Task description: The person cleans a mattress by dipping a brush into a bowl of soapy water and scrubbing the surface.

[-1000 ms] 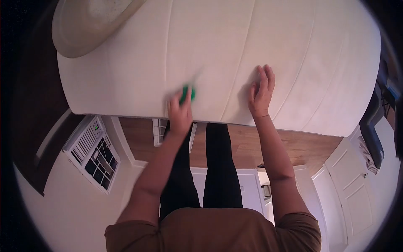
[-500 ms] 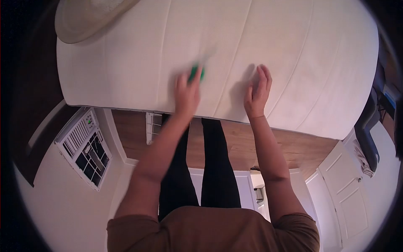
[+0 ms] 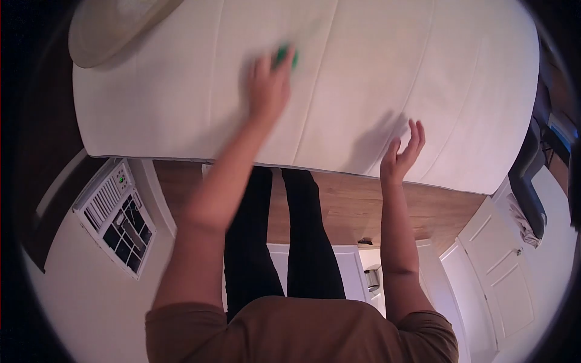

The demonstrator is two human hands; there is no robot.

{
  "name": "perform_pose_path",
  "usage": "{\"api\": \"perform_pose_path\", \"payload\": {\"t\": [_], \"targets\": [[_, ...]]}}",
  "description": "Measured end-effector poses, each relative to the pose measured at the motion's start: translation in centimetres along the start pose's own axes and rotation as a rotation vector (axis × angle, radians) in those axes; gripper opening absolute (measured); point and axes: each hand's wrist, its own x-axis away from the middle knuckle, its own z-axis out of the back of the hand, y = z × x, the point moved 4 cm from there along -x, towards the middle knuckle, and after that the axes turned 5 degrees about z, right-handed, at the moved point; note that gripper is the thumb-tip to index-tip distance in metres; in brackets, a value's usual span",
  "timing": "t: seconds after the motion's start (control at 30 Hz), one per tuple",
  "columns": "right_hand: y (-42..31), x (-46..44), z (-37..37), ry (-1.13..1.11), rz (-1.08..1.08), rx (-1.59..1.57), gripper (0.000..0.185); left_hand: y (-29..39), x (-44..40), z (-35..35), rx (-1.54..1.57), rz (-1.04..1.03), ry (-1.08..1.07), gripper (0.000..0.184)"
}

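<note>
My left hand (image 3: pixel 269 91) is closed around a small green-handled tool (image 3: pixel 284 57), over the white quilted mattress (image 3: pixel 363 66). Motion blurs the tool, and a faint greyish part seems to stretch from it toward the upper right. Whether it touches the fabric I cannot tell. Off to the right, my right hand (image 3: pixel 402 156) is raised near the mattress's close edge, its fingers apart and holding nothing. It casts a shadow on the mattress to its left.
A beige rounded cushion-like thing (image 3: pixel 109 36) lies at the mattress's upper left. A window air conditioner (image 3: pixel 118 218) is set in the left wall. Wooden floor (image 3: pixel 345 209) shows below the mattress edge. A white door (image 3: pixel 499 266) and a dark padded piece (image 3: pixel 528 175) stand at right.
My left hand has moved farther up across the mattress with the green-handled tool. My right hand has shifted right and back toward the mattress's near edge.
</note>
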Motion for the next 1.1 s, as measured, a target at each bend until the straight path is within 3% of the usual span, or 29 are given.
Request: {"api": "perform_pose_path", "payload": {"t": [0.07, 0.1, 0.2, 0.27, 0.33, 0.37, 0.4, 0.43, 0.47, 0.5, 0.53, 0.57, 0.6, 0.7, 0.8, 0.87, 0.9, 0.93, 1.0, 1.03, 1.1], "targets": [[0.8, 2.3, 1.4, -0.031, -0.041, -0.021, 0.049, 0.3, 13.2, 2.1, 0.075, 0.257, -0.292, 0.051], [1.3, 3.3, 1.6, -0.079, -0.041, -0.006, 0.049, 0.8, 18.3, 3.7, 0.167, 0.196, -0.201, 0.052], [2.5, 3.7, 1.8, -0.130, -0.047, 0.005, 0.050, 0.3, 17.0, 2.2, 0.167, 0.269, -0.185, 0.053], [2.6, 2.3, 1.3, -0.060, -0.014, -0.005, 0.049, 0.9, 5.4, -0.6, 0.164, 0.101, -0.057, 0.058], [2.0, -0.2, 0.8, -0.025, -0.010, -0.009, 0.048, 2.2, -6.5, -3.7, 0.071, -0.061, 0.118, 0.050], [1.9, -1.2, 0.8, 0.021, 0.003, -0.013, 0.047, 2.9, -11.6, -5.2, 0.085, -0.056, 0.160, 0.046], [1.5, -1.2, 0.8, 0.019, -0.004, -0.006, 0.047, 6.8, -14.0, -1.0, 0.180, 0.179, 0.019, 0.031], [1.2, -1.5, 1.1, 0.046, -0.010, -0.028, 0.047, 6.0, -13.6, -3.5, 0.135, 0.120, 0.052, 0.028], [0.8, -2.0, 1.1, 0.076, -0.012, -0.063, 0.047, 4.5, -12.0, -6.8, 0.081, 0.058, 0.091, 0.027], [0.5, -0.6, 1.6, 0.018, -0.003, -0.034, 0.047, 5.3, -0.9, -3.3, 0.084, 0.055, 0.022, 0.045], [0.7, 0.5, 1.8, 0.001, 0.004, -0.060, 0.047, 5.1, 5.6, -2.6, 0.056, 0.118, -0.126, 0.051], [0.8, 1.8, 1.9, -0.022, -0.021, -0.077, 0.047, 5.2, 11.5, -1.3, 0.234, 0.175, -0.148, 0.056], [0.8, 2.7, 2.0, -0.049, -0.045, -0.094, 0.046, 5.0, 17.0, -0.4, 0.186, 0.199, -0.192, 0.057], [0.8, 2.6, 2.7, -0.061, -0.073, -0.075, 0.047, 4.6, 14.3, -0.4, 0.217, 0.314, -0.247, 0.056], [2.1, -0.2, 2.4, -0.012, -0.031, -0.045, 0.048, 5.1, 1.5, -4.4, 0.147, -0.050, -0.029, 0.053], [2.8, -2.0, 1.9, -0.007, 0.001, 0.020, 0.049, 6.3, -9.6, -6.3, 0.061, -0.112, 0.179, 0.038], [2.8, -2.5, 1.9, 0.035, -0.004, -0.016, 0.049, 6.2, -14.8, -7.7, 0.069, 0.032, 0.024, 0.037], [2.9, -2.5, 2.2, 0.078, -0.011, -0.050, 0.049, 9.1, -17.6, -4.2, 0.137, 0.262, -0.067, 0.027], [2.3, -1.3, 2.7, 0.075, -0.017, -0.033, 0.049, 6.5, -15.6, -9.0, 0.038, 0.093, -0.088, 0.039], [2.1, 0.1, 2.7, 0.040, -0.037, -0.035, 0.049, 7.0, -10.8, -6.0, 0.088, -0.105, 0.184, 0.041], [1.1, 2.6, 3.1, 0.020, -0.052, -0.046, 0.049, 6.5, 2.1, -3.6, -0.047, 0.047, -0.129, 0.050]]}}
